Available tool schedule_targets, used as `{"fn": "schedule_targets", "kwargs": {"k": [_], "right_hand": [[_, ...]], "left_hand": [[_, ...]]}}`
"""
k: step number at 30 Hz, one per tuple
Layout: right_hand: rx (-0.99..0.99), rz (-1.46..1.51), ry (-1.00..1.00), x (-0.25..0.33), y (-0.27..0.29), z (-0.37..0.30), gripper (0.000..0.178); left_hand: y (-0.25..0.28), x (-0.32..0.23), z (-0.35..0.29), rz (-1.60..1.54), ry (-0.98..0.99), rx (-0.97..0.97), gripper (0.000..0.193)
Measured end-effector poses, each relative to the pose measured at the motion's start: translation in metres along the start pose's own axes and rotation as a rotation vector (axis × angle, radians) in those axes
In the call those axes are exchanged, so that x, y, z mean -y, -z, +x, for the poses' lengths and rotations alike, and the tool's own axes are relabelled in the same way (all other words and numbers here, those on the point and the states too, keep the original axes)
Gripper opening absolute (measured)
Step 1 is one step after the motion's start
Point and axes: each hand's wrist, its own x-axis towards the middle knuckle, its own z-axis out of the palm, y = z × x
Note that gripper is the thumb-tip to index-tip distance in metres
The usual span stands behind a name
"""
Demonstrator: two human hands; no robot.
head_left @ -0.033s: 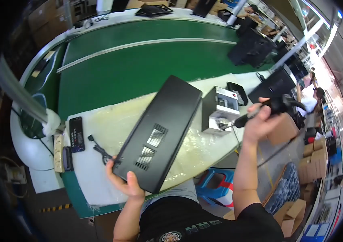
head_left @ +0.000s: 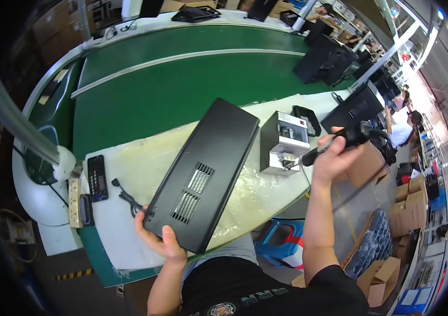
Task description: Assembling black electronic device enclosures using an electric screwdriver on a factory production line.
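A long, black, box-shaped case with two slotted vents [head_left: 207, 171] lies slantwise over the near part of the pale, film-covered bench [head_left: 250, 205], its lower end close to the person's black shirt [head_left: 250, 287]. The left hand [head_left: 163, 243] is clamped on the case's lower left corner, thumb on the upper face and fingers around the edge; whether that end is lifted, I cannot tell. The right hand [head_left: 336, 158], farther up, is closed around a black, rod-shaped power tool with a cable [head_left: 357, 136]. The tool points down and left toward a silver and black box-shaped machine [head_left: 285, 142]; I cannot tell whether its tip touches.

Left of the case lie a coiled black cable with a plug [head_left: 125, 196] and a slim black handset with buttons [head_left: 97, 178], near a cream-coloured power strip [head_left: 74, 203]. Just behind the machine sits a small, black, open tray [head_left: 298, 111], with a large black cabinet [head_left: 350, 111] to its right.

Beyond stretches a broad green belt [head_left: 171, 100], crossed by a thin white rail [head_left: 182, 57]. On the far white ledge rests a flat black tray-like piece [head_left: 196, 14].
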Motion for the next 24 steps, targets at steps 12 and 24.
{"fn": "schedule_targets", "kwargs": {"k": [12,24], "right_hand": [[0.125,0.194,-0.247,0.016,0.002,-0.029,0.040],[0.504,0.976,-0.260,0.201,-0.116,-0.044,0.081]], "left_hand": [[0.008,-0.006,0.000,0.171,-0.035,0.007,0.061],[0.009,-0.007,-0.003,0.146,0.037,0.018,0.059]]}}
